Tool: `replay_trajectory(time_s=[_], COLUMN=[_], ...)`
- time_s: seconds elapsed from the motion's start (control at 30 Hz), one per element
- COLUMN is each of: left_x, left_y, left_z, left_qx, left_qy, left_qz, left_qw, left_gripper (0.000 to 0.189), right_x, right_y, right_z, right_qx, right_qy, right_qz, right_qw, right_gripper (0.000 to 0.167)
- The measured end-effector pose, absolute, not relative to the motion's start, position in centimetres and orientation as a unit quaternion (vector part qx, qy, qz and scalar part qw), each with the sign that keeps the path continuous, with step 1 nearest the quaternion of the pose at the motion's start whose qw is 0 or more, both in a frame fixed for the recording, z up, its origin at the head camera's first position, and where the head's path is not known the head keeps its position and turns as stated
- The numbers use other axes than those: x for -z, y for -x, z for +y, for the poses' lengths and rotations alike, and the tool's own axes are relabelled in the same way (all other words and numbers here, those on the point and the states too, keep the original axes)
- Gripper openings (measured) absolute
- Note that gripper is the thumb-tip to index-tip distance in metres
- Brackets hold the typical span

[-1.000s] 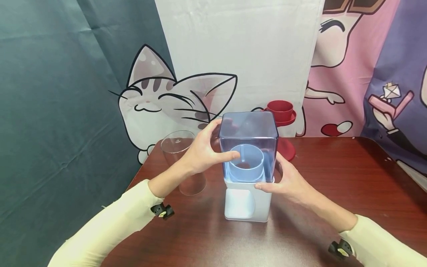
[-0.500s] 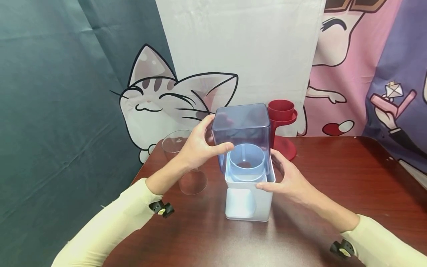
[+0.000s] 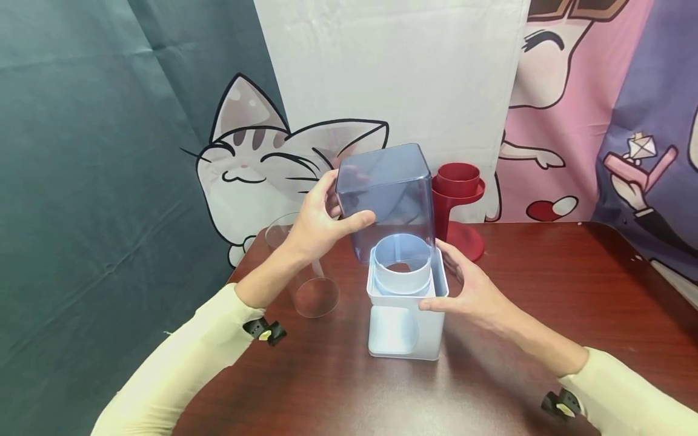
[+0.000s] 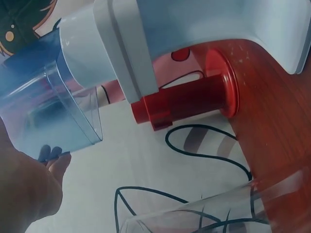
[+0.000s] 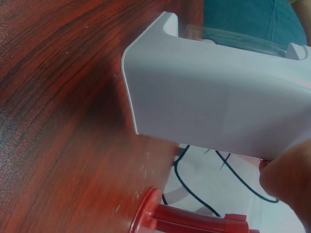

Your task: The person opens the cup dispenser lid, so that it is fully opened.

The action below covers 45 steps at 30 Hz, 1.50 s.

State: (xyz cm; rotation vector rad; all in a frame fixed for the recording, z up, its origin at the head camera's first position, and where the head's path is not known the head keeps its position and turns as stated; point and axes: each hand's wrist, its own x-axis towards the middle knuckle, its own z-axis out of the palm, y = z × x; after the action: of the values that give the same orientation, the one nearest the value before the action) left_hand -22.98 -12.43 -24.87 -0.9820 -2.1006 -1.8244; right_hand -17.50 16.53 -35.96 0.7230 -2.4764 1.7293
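Note:
My left hand grips a see-through blue square cover by its left side, thumb across the front. The cover hangs tilted above and behind a white dispenser-like base; in the left wrist view the cover still overlaps the base's round white collar. That collar stands up inside the base's square rim. My right hand holds the base at its upper right, thumb on the front and fingers at the back. In the right wrist view the base's plain side hides most fingers.
A clear cylinder stands to the left, partly behind my left forearm. Behind the base on the right is a red stand with a cup-shaped top. The wooden table reaches back to a printed cloth.
The blue cover has risen off the white base, moving up and to the left with my left hand and tilting. The base and my right hand have stayed in place.

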Motion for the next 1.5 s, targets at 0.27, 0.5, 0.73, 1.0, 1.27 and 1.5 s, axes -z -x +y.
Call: replay_trajectory(time_s=[0.27, 0.5, 0.73, 1.0, 1.27, 1.5], left_x=[25.0, 25.4, 26.3, 27.9, 29.6, 31.1], left_y=[24.4, 25.8, 26.4, 27.3, 28.6, 29.5], left_z=[-12.4, -11.9, -11.1, -10.1, -9.0, -8.1], left_qx=[0.618, 0.628, 0.597, 0.525, 0.504, 0.502], left_qy=[0.296, 0.247, 0.200, 0.121, 0.067, 0.038], left_qz=[-0.714, -0.719, -0.750, -0.806, -0.819, -0.825], left_qw=[0.143, 0.166, 0.203, 0.245, 0.266, 0.258], left_gripper=[0.066, 0.075, 0.085, 0.097, 0.105, 0.110], right_x=[36.3, 36.0, 35.7, 35.3, 35.3, 35.3], right_y=[17.6, 17.6, 17.4, 17.5, 18.1, 18.6], right_z=[16.6, 16.8, 17.4, 18.4, 20.0, 21.7], right_qx=[-0.571, -0.551, -0.533, -0.529, -0.514, -0.513], right_qy=[-0.253, -0.248, -0.234, -0.227, -0.212, -0.193], right_qz=[-0.781, -0.797, -0.812, -0.816, -0.828, -0.833], right_qw=[0.014, 0.027, 0.041, 0.055, 0.074, 0.080], right_gripper=[0.105, 0.098, 0.098, 0.095, 0.093, 0.092])
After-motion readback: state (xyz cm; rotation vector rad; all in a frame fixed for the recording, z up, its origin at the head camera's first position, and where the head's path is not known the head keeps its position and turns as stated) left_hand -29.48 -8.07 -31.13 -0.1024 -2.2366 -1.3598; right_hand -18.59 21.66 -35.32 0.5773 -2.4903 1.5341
